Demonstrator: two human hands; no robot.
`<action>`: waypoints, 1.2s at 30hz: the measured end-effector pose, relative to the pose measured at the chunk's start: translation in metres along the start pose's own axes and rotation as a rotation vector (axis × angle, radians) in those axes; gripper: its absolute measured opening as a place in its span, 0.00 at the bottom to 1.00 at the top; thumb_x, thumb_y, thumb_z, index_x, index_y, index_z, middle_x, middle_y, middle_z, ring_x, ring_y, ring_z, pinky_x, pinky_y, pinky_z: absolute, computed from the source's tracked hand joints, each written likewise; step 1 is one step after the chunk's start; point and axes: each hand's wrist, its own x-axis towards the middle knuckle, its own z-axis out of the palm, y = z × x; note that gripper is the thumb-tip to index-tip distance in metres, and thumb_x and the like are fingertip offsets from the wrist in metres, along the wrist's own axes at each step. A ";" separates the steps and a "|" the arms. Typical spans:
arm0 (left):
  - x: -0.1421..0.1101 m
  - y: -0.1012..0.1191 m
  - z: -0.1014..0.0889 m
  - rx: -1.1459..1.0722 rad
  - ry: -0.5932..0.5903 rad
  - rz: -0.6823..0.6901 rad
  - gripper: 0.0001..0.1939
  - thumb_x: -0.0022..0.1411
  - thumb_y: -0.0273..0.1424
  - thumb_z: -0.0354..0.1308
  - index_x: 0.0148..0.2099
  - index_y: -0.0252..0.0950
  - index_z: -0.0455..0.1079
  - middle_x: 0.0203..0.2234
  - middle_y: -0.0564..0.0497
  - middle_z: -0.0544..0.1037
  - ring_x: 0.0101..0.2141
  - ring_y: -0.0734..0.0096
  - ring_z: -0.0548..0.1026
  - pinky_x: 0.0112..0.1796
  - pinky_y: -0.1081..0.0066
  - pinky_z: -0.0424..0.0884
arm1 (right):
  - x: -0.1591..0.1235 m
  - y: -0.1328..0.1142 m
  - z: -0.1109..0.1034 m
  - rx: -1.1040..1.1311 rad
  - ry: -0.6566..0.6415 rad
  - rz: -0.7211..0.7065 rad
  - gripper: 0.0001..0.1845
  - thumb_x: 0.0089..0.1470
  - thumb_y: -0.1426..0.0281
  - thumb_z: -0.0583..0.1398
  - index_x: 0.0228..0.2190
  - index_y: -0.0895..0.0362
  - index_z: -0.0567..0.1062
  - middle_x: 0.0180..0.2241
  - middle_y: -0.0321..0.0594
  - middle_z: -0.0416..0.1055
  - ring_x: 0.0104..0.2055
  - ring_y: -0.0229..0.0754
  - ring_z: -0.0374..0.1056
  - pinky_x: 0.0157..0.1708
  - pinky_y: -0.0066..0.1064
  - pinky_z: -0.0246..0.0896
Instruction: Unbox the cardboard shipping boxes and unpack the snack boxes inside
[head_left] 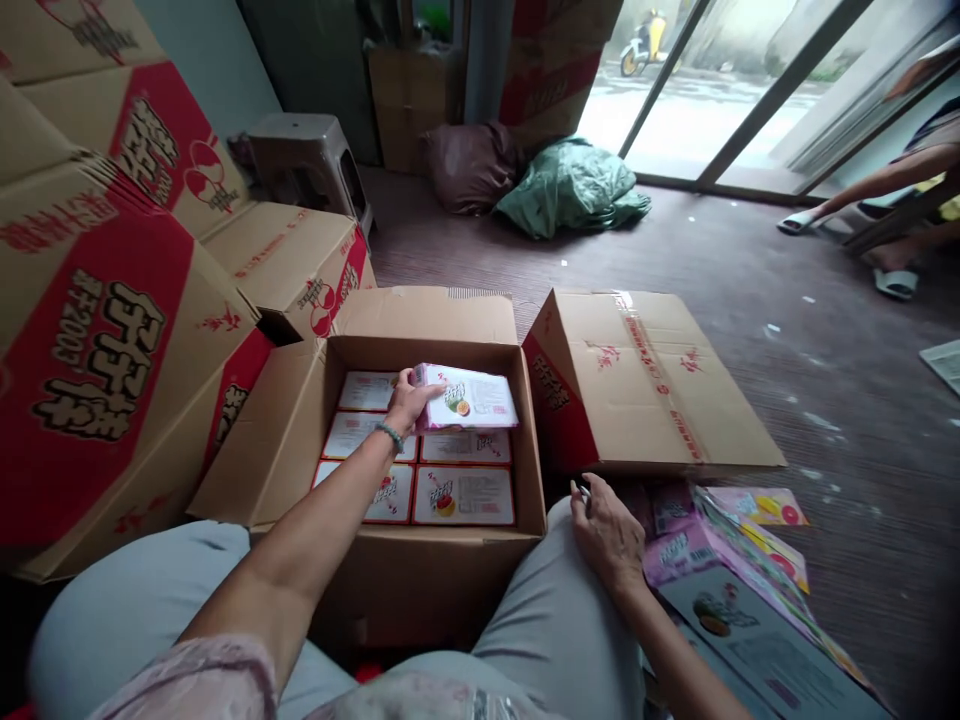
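My left hand (411, 400) is closed on a pink and white packet (469, 397), held just above the open cardboard box (442, 575) between my knees. Several flat packets (463, 495) of the same kind lie in rows inside the box. My right hand (604, 530) rests on my right knee, fingers loosely bent, next to a stack of flattened pink cartons (739, 590) on the floor. I cannot make out anything in that hand.
Red and brown shipping cartons (97, 330) are stacked at the left. The box's right flap (645, 380) lies open over the floor. A plastic stool (307, 160), dark and green bags (570, 185) and glass doors stand beyond. Another person's legs (870, 190) show at the right.
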 end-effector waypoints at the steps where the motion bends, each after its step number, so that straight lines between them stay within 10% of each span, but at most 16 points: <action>1: -0.024 0.008 -0.010 -0.033 -0.036 0.037 0.41 0.43 0.32 0.71 0.56 0.36 0.53 0.44 0.43 0.73 0.38 0.64 0.76 0.36 0.68 0.74 | -0.002 0.000 -0.001 0.016 0.010 0.008 0.22 0.62 0.62 0.46 0.48 0.61 0.70 0.45 0.47 0.72 0.43 0.46 0.69 0.41 0.33 0.60; 5: -0.133 0.015 -0.061 -0.022 -0.254 0.278 0.42 0.45 0.34 0.70 0.58 0.40 0.51 0.44 0.48 0.72 0.43 0.63 0.74 0.42 0.66 0.73 | -0.010 0.002 -0.003 0.135 0.038 0.075 0.22 0.61 0.61 0.46 0.49 0.60 0.67 0.44 0.48 0.72 0.42 0.46 0.68 0.40 0.33 0.59; 11: -0.231 -0.049 -0.121 0.351 -0.270 0.373 0.49 0.41 0.33 0.72 0.61 0.40 0.48 0.51 0.43 0.69 0.51 0.57 0.69 0.51 0.62 0.66 | -0.020 -0.021 -0.029 0.434 0.186 0.061 0.23 0.61 0.58 0.43 0.44 0.62 0.65 0.40 0.52 0.68 0.39 0.46 0.66 0.37 0.36 0.61; 17: -0.232 -0.070 -0.127 0.369 -0.242 0.452 0.45 0.40 0.35 0.71 0.57 0.38 0.50 0.48 0.42 0.69 0.48 0.56 0.71 0.46 0.62 0.68 | -0.023 -0.123 -0.118 0.296 -0.244 -0.761 0.15 0.62 0.72 0.43 0.39 0.57 0.68 0.36 0.43 0.69 0.37 0.40 0.65 0.36 0.29 0.57; 20: -0.233 -0.070 -0.126 0.376 -0.228 0.432 0.47 0.40 0.35 0.71 0.58 0.38 0.49 0.49 0.41 0.67 0.47 0.54 0.71 0.46 0.59 0.68 | -0.027 -0.175 -0.142 -0.022 -0.426 -0.951 0.13 0.61 0.75 0.45 0.35 0.56 0.69 0.31 0.40 0.70 0.30 0.39 0.64 0.30 0.29 0.52; 27: -0.236 -0.076 -0.124 0.428 -0.198 0.476 0.47 0.37 0.42 0.72 0.55 0.39 0.51 0.47 0.45 0.68 0.46 0.56 0.70 0.45 0.61 0.68 | -0.043 -0.246 -0.140 -0.326 -0.556 -1.083 0.11 0.56 0.77 0.50 0.36 0.59 0.72 0.31 0.45 0.73 0.31 0.45 0.70 0.26 0.31 0.51; 36: -0.229 -0.083 -0.127 0.426 -0.237 0.509 0.39 0.40 0.37 0.71 0.50 0.39 0.53 0.43 0.47 0.68 0.44 0.58 0.70 0.44 0.63 0.68 | -0.040 -0.231 -0.141 -0.437 -0.575 -0.987 0.13 0.55 0.80 0.50 0.38 0.61 0.73 0.31 0.47 0.73 0.33 0.47 0.70 0.27 0.32 0.54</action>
